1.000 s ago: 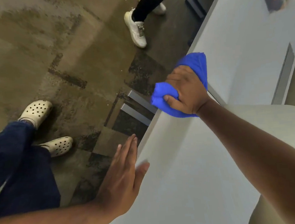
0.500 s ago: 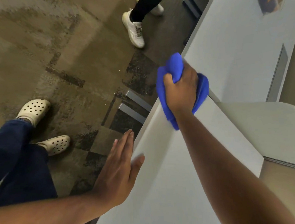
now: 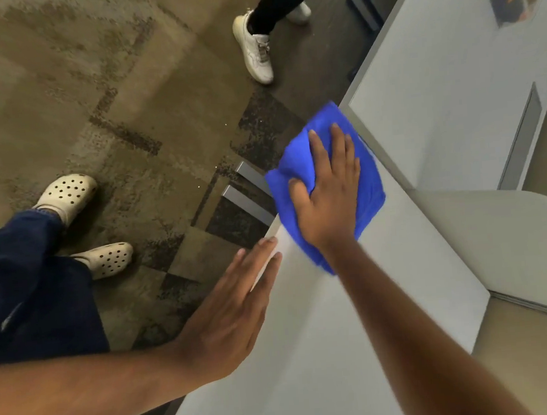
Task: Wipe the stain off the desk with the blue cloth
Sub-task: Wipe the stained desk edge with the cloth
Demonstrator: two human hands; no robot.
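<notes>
1. A white desk (image 3: pixel 326 350) runs beside mottled brown carpet (image 3: pixel 76 91).
2. The right hand (image 3: pixel 328 196), fingers spread flat, presses the blue cloth (image 3: pixel 366 180) onto the desk's edge at one o'clock.
3. The left hand (image 3: pixel 231 312) lies open at the edge, at six o'clock.
4. No stain can be made out.
</notes>
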